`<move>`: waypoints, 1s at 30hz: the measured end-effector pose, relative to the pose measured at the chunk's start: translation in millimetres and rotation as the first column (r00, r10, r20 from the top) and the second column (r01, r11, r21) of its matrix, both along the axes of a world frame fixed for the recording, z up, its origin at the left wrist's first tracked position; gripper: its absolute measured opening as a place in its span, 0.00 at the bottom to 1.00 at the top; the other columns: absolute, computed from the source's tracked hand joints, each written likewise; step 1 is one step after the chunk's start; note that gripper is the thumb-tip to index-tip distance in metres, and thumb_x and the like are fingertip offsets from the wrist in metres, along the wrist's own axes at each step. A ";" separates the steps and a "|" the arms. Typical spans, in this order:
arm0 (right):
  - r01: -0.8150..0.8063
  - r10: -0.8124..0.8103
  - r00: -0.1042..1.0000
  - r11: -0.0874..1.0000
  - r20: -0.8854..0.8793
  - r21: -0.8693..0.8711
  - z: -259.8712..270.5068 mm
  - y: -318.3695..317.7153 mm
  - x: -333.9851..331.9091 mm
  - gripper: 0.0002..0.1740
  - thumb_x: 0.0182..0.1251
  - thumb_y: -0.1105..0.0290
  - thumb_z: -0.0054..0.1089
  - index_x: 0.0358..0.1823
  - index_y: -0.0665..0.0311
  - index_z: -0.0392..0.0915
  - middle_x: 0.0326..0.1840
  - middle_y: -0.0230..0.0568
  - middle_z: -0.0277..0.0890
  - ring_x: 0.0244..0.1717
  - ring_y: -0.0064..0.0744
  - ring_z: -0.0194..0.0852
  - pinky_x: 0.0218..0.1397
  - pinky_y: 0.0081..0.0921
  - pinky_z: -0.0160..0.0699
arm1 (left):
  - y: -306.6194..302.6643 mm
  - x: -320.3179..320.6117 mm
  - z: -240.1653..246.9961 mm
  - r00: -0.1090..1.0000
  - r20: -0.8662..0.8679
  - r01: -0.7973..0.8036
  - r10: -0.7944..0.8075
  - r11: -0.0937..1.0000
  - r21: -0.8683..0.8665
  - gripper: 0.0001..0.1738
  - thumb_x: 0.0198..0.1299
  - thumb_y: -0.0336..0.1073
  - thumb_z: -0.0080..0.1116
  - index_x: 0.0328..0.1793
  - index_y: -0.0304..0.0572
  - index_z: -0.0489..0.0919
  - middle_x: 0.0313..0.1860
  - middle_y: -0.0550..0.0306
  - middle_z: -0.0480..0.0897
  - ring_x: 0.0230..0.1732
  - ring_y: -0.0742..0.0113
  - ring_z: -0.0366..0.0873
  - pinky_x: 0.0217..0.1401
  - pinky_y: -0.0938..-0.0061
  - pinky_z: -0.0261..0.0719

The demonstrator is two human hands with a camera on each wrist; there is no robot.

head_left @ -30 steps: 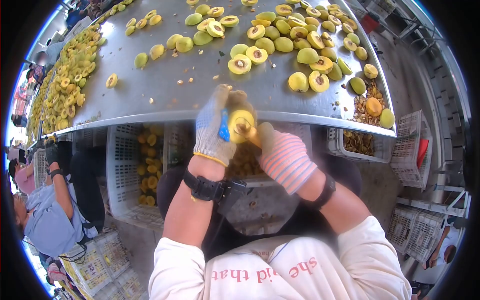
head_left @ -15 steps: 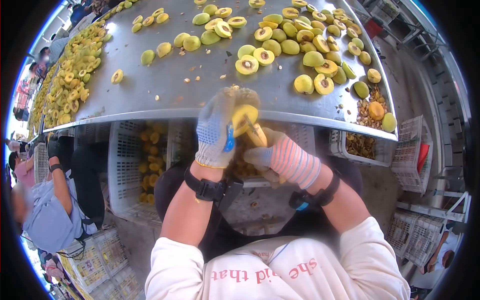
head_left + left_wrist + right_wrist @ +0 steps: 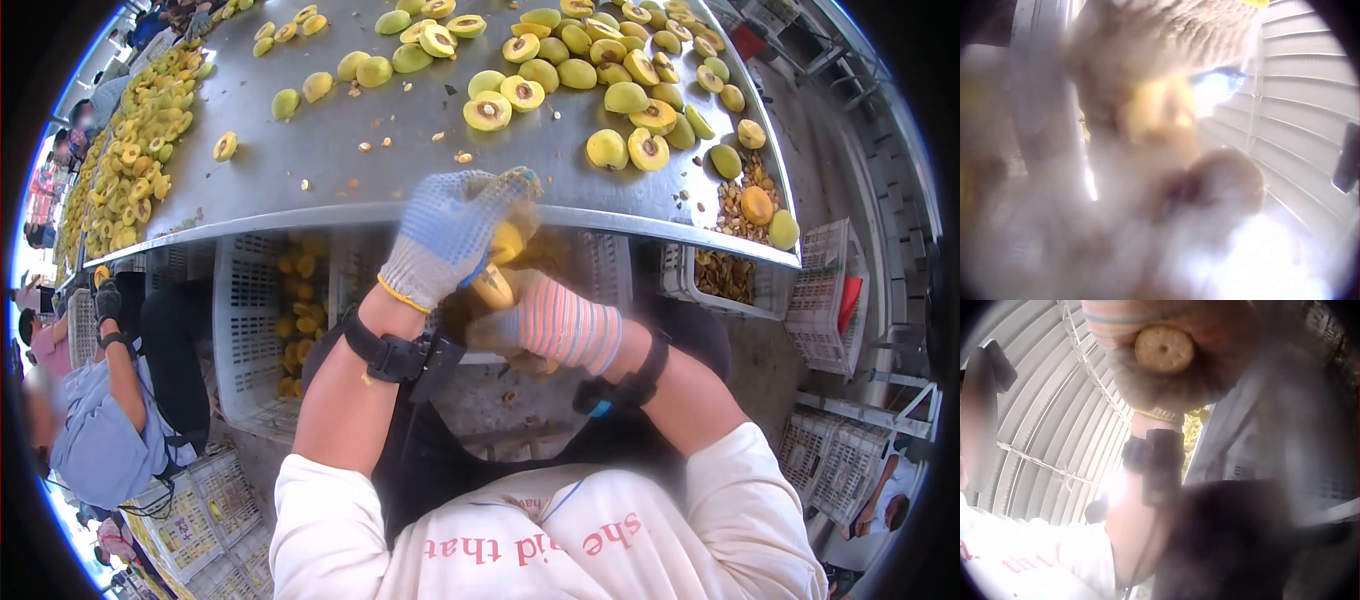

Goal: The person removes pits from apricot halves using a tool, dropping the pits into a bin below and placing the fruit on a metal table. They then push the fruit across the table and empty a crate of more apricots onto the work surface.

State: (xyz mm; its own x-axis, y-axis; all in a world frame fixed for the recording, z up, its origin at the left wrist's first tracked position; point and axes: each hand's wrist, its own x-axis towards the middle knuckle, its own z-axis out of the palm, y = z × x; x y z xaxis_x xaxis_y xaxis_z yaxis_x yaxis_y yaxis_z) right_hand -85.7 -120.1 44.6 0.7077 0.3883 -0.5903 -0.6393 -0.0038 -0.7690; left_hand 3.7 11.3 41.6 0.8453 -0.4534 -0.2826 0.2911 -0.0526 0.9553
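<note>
My left hand (image 3: 440, 235), in a grey-and-blue dotted glove, grips a yellow fruit half (image 3: 507, 242) just off the table's front edge. The back of the hand and the fingers cover most of the fruit. Blue material shows by the thumb. Close below and right, my right hand (image 3: 560, 320), in a pink-and-grey striped glove, grips a wooden-handled tool (image 3: 493, 287) that points up at the fruit. In the right wrist view the round butt of the handle (image 3: 1164, 349) sticks out of the fist. The tool's tip is hidden at the fruit.
Many halved fruits (image 3: 575, 75) lie on the metal table (image 3: 300, 135), with a heap (image 3: 150, 130) along its left. Stones (image 3: 745, 205) gather in the right corner. Crates (image 3: 248, 330) stand under the edge; another person (image 3: 110, 410) sits at left.
The left hand has turned over, so the fruit's cut face, visible before, is now mostly hidden. The right hand and tool have shifted slightly down and left.
</note>
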 end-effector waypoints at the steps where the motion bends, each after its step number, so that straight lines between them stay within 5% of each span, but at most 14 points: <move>1: 0.012 -0.012 1.000 0.999 -0.003 0.040 0.8 0.9 -1.4 0.12 0.62 0.68 0.66 0.41 0.60 0.71 0.15 0.29 0.65 0.09 0.23 0.61 0.11 0.23 0.63 | -0.2 -1.7 -0.8 1.000 0.032 -0.001 0.001 1.000 0.022 0.21 0.69 0.51 0.60 0.46 0.37 0.82 0.34 0.55 0.85 0.32 0.68 0.84 0.32 0.79 0.82; 4: -0.003 0.015 0.998 0.981 -0.061 0.193 -0.5 -3.1 -2.9 0.10 0.61 0.69 0.67 0.35 0.61 0.72 0.14 0.28 0.63 0.09 0.22 0.60 0.12 0.22 0.60 | 11.1 3.2 -27.1 0.992 0.117 -0.032 0.044 0.994 -0.104 0.20 0.68 0.48 0.61 0.51 0.37 0.82 0.36 0.55 0.84 0.35 0.70 0.83 0.31 0.78 0.81; 9: -0.083 0.078 0.997 0.917 0.030 0.390 -12.8 -15.3 -7.8 0.11 0.58 0.68 0.69 0.31 0.60 0.73 0.14 0.28 0.64 0.09 0.19 0.58 0.12 0.21 0.59 | 6.2 -2.7 -19.0 0.893 -0.449 -0.284 -0.019 0.751 -0.597 0.24 0.68 0.53 0.60 0.50 0.36 0.80 0.39 0.47 0.84 0.38 0.58 0.84 0.41 0.62 0.85; 12: -0.214 0.194 0.974 0.956 0.116 0.199 -11.2 -30.6 -13.7 0.13 0.58 0.64 0.70 0.33 0.63 0.75 0.16 0.35 0.70 0.12 0.30 0.68 0.17 0.29 0.68 | 12.9 -8.4 -6.2 0.905 -0.416 -0.331 0.095 0.769 -0.546 0.29 0.68 0.61 0.55 0.40 0.39 0.80 0.35 0.46 0.84 0.35 0.50 0.85 0.37 0.61 0.86; 14: -0.230 0.446 0.795 0.849 0.412 -0.475 -32.8 -31.5 -20.4 0.16 0.58 0.62 0.69 0.36 0.66 0.76 0.19 0.42 0.75 0.19 0.41 0.76 0.24 0.35 0.74 | 29.3 -11.3 4.1 0.915 -0.389 -0.321 0.104 0.772 -0.548 0.31 0.69 0.63 0.51 0.39 0.39 0.80 0.34 0.46 0.83 0.35 0.50 0.85 0.36 0.62 0.87; 15: -0.096 0.599 0.659 0.667 0.455 -0.739 -32.1 -27.4 -21.8 0.17 0.58 0.61 0.69 0.38 0.67 0.76 0.20 0.45 0.77 0.23 0.46 0.80 0.28 0.38 0.77 | 42.7 -14.1 9.2 0.932 -0.280 -0.343 0.229 0.808 -0.480 0.30 0.71 0.62 0.49 0.40 0.38 0.80 0.34 0.46 0.83 0.36 0.51 0.85 0.36 0.62 0.87; 16: -0.192 0.651 0.712 0.539 0.262 -0.820 -25.9 -28.9 -23.4 0.16 0.61 0.64 0.65 0.43 0.69 0.77 0.27 0.50 0.82 0.35 0.55 0.83 0.38 0.42 0.79 | 58.6 -16.9 13.5 0.928 -0.159 -0.373 0.337 0.832 -0.410 0.30 0.72 0.61 0.48 0.42 0.37 0.79 0.34 0.46 0.83 0.36 0.52 0.85 0.37 0.62 0.87; 19: -0.030 0.659 0.699 0.416 0.278 -0.909 -28.1 -39.2 -32.4 0.14 0.59 0.67 0.66 0.42 0.64 0.74 0.27 0.52 0.80 0.34 0.59 0.79 0.37 0.49 0.75 | 135.4 -10.8 20.0 0.797 0.437 -0.508 0.416 0.854 0.114 0.28 0.75 0.55 0.47 0.41 0.34 0.81 0.33 0.49 0.85 0.36 0.63 0.84 0.45 0.73 0.82; 20: 0.014 0.656 0.690 0.411 0.306 -0.912 -26.1 -44.4 -33.9 0.09 0.60 0.71 0.61 0.40 0.63 0.73 0.26 0.51 0.80 0.32 0.58 0.79 0.35 0.49 0.74 | 155.3 -1.9 18.0 0.763 0.633 -0.545 0.130 0.656 0.522 0.25 0.74 0.53 0.49 0.47 0.35 0.82 0.38 0.49 0.86 0.41 0.62 0.84 0.50 0.72 0.80; 21: 0.069 0.643 0.694 0.388 0.324 -0.919 -25.9 -45.8 -33.6 0.08 0.60 0.72 0.60 0.40 0.63 0.74 0.26 0.51 0.80 0.32 0.58 0.79 0.35 0.49 0.74 | 175.2 7.0 15.9 0.721 0.666 -0.619 -0.190 0.253 0.743 0.23 0.73 0.50 0.51 0.52 0.36 0.83 0.43 0.50 0.86 0.46 0.62 0.83 0.55 0.71 0.78; 23: 0.157 0.623 0.701 0.340 0.347 -0.927 -26.8 -42.6 -33.8 0.07 0.60 0.73 0.58 0.40 0.63 0.74 0.25 0.51 0.79 0.30 0.58 0.79 0.33 0.48 0.75 | 181.9 25.4 18.4 0.753 0.658 -0.577 -0.030 0.452 0.681 0.23 0.68 0.48 0.54 0.62 0.41 0.79 0.59 0.45 0.81 0.62 0.49 0.78 0.64 0.63 0.74; 26: 0.162 0.629 0.701 0.319 0.336 -0.934 -29.2 -46.5 -31.6 0.05 0.62 0.73 0.57 0.40 0.62 0.75 0.26 0.49 0.81 0.31 0.54 0.82 0.33 0.45 0.78 | 104.0 38.8 41.2 0.614 0.766 -0.510 -0.193 0.644 0.571 0.24 0.67 0.47 0.55 0.63 0.42 0.79 0.60 0.45 0.81 0.63 0.49 0.77 0.65 0.63 0.73; 28: -0.060 0.690 0.720 0.164 0.071 -0.985 -45.0 -53.0 -26.4 0.05 0.64 0.72 0.56 0.40 0.61 0.76 0.27 0.47 0.83 0.32 0.50 0.85 0.33 0.43 0.80 | 49.2 58.0 36.1 0.625 0.747 -0.395 -0.225 0.735 0.551 0.26 0.66 0.50 0.55 0.64 0.42 0.78 0.62 0.44 0.80 0.64 0.48 0.77 0.66 0.64 0.72; 30: 0.018 0.654 0.740 0.218 0.159 -0.976 -36.0 -54.2 -31.2 0.06 0.64 0.70 0.58 0.40 0.61 0.77 0.28 0.46 0.84 0.33 0.48 0.86 0.33 0.42 0.81 | 7.8 87.8 19.6 0.697 0.656 -0.318 -0.287 0.697 0.643 0.30 0.64 0.52 0.56 0.66 0.43 0.77 0.65 0.43 0.78 0.65 0.47 0.76 0.67 0.63 0.72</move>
State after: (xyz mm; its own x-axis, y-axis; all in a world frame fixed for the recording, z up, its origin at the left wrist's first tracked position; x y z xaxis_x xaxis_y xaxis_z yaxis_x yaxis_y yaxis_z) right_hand -116.9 -174.3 8.6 0.9275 0.1195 -0.3543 0.0444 -0.9760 -0.2131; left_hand 91.5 19.1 61.2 0.9152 -0.3734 0.1518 -0.3938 -0.7479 0.5344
